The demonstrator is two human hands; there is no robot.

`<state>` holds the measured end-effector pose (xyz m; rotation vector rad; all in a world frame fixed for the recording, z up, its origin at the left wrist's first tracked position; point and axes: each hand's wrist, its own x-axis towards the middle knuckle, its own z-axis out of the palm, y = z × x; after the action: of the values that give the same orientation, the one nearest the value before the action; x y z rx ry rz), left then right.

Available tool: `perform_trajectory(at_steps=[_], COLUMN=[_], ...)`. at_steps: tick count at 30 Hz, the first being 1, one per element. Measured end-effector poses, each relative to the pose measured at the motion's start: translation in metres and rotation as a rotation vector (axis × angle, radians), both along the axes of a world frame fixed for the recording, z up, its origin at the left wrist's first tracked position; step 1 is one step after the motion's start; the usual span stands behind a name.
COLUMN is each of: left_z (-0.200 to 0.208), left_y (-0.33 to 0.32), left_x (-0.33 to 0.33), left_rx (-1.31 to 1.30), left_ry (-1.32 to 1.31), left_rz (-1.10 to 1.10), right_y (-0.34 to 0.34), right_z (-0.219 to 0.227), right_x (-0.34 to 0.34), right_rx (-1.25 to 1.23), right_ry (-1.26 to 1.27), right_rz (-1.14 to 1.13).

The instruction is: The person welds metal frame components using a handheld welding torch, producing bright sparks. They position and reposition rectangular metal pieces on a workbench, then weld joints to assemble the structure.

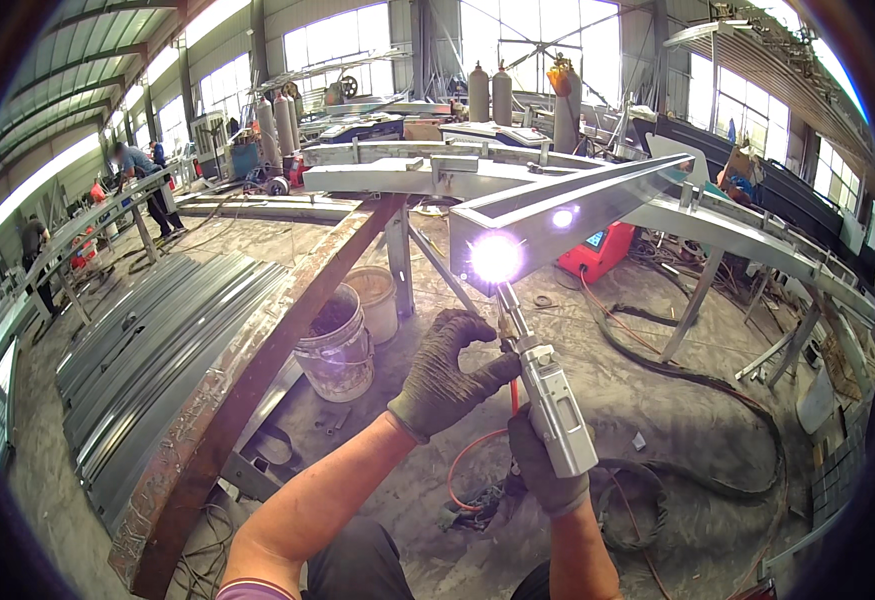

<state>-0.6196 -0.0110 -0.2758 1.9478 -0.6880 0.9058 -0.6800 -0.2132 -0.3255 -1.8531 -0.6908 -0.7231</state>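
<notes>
My right hand [549,468], in a dark glove, is wrapped round a silver handheld welding torch [557,408]. The torch points up and away, its narrow nozzle [514,310] close to a glaring white light at the near end of a long rectangular metal tube frame [547,240]. Beside the nozzle, my gloved left hand [447,378] is curved with thumb and forefinger apart. Its thumb tip is at the torch's left side; whether it touches cannot be made out. An orange-red hose [457,470] loops below the torch.
A rusty steel beam [247,410] slants along my left, next to grey metal strips [157,340]. Two buckets [335,350] stand behind it. Right lie a red machine [599,252] and black cables [727,390] on the floor. Gas cylinders [478,95] stand behind; other people [142,165] work far left.
</notes>
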Motion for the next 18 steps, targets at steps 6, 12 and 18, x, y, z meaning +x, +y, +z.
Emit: perform_trajectory(at_steps=[6, 12, 18], left_z=[-0.0024, -0.0003, 0.0002], left_y=[-0.0008, -0.0034, -0.0025], left_x=[0.0003, -0.0032, -0.0058], left_rx=[-0.07, -0.093, -0.024], left_ry=[0.117, 0.116, 0.083], left_rz=[-0.049, -0.048, -0.044], right_y=[0.0007, 0.0026, -0.0008], right_z=[-0.0003, -0.0038, -0.0092], right_x=[-0.0012, -0.0048, -0.0002], right_rx=[0.036, -0.107, -0.215], right_ry=[-0.002, 0.076, -0.012], right_rz=[0.001, -0.073, -0.169])
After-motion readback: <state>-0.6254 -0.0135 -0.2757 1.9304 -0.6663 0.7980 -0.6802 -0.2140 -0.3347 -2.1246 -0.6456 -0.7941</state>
